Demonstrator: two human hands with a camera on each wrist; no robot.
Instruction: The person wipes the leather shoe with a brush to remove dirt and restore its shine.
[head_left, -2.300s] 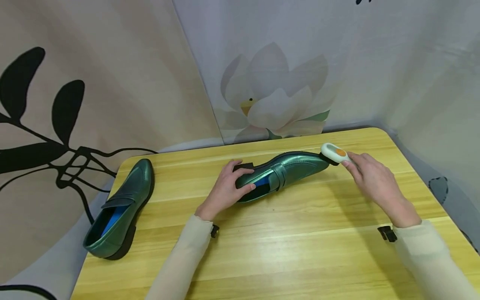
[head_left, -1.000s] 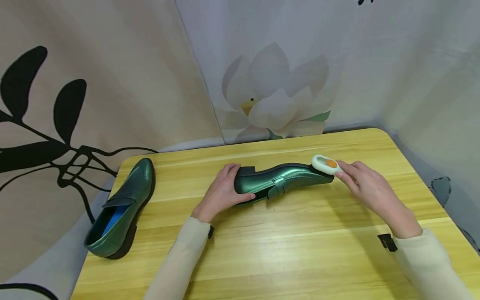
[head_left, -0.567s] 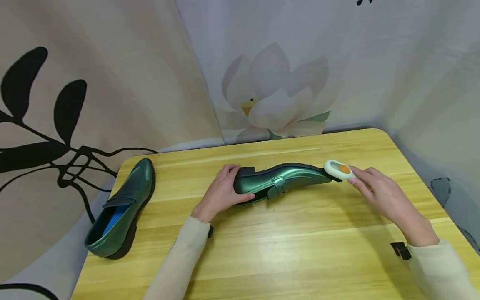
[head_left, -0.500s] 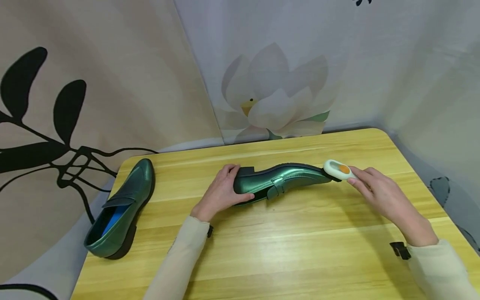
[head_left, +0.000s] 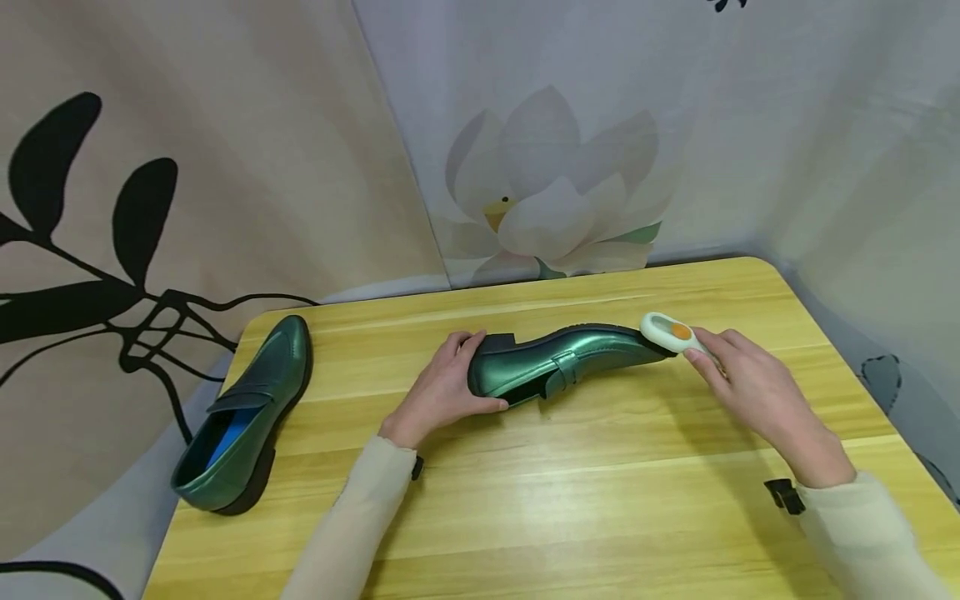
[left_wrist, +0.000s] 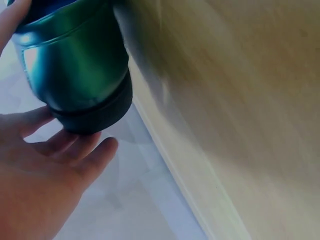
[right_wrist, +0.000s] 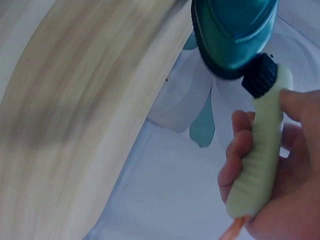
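A green loafer [head_left: 592, 350] is held on its side above the table, its opening facing me and its toe to the right. My left hand [head_left: 442, 392] grips it at the heel, thumb by the opening and fingers behind the heel block. In the left wrist view the loafer's heel [left_wrist: 80, 65] sits between thumb and fingers. My right hand [head_left: 757, 392] holds a pale-handled brush [head_left: 667, 332] with an orange spot. Its dark bristles [right_wrist: 260, 75] touch or nearly touch the sole edge at the toe. The fingers curl round the handle in the right wrist view.
A second green loafer [head_left: 247, 417] with a blue insole stands upright at the table's left edge. The wooden table [head_left: 570, 500] has rounded far corners. Behind it hangs a curtain [head_left: 555, 167] printed with a flower.
The loafer has rolled further onto its side since the earliest frame, and my left hand shifted around the heel. The brush moved back and forth along the toe, lately slightly left and up.
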